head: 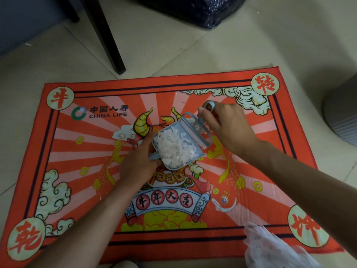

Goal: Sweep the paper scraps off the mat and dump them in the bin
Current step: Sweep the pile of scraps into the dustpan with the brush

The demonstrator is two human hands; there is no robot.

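Over the middle of the red printed mat (58,151), a small pale-blue dustpan (172,128) heaped with white paper scraps (173,146), tilted, its open lip toward the upper right; gripped at its short handle by the left hand (139,161), fingers curled round the stub at the pan's lower left; across the pan's mouth, a matching little brush (202,132), white bristles touching the pan's edge and the nearest scraps; pinched at its looped handle by the right hand (228,124), fingers bent round the loop, wrist above the mat's right half; both forearms reaching in from the bottom edge. On the mat itself, no loose scraps plainly visible. At the right edge, standing on the tiled floor (173,35) just beside the mat, part of a grey round bin (342,117); at the top, a dark crumpled plastic bag (193,10); upper left, a black chair leg (108,39) planted just beyond the mat's far border; lower right, overlapping the mat's corner, a translucent white bag (270,248).
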